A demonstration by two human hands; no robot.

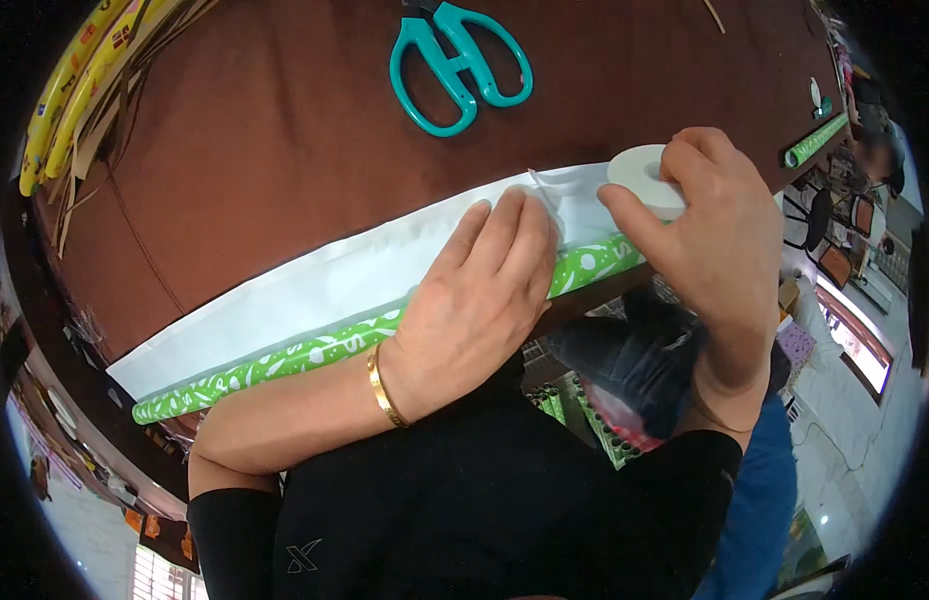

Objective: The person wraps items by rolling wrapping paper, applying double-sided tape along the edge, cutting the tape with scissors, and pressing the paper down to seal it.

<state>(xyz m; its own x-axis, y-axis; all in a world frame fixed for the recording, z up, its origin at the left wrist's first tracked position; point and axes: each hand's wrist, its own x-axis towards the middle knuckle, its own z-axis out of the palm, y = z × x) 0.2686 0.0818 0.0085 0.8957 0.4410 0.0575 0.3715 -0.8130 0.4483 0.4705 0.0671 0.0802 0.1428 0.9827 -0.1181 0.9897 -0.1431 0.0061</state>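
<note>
A roll of green wrapping paper (pixel 325 348) with white print lies along the table's near edge, its white underside (pixel 285 285) spread out beyond the roll. My left hand (pixel 490 285) rests flat over the roll and the white sheet, fingers stretched forward and palm down. A thin strip, perhaps tape, sticks up a little just past its fingertips. My right hand (pixel 720 215) grips a white roll of tape (pixel 640 175) between thumb and fingers, at the sheet's right end. Teal-handled scissors (pixel 460 65) lie farther back, their blades cut off by the frame's top.
Brown cloth covers the table (pixel 255 140). Yellow patterned rolls (pixel 85 90) and brown paper strips (pixel 110 120) lie at the far left. Another green roll (pixel 817 140) sits near the right edge. Below the table, several green rolls (pixel 600 425) stand together.
</note>
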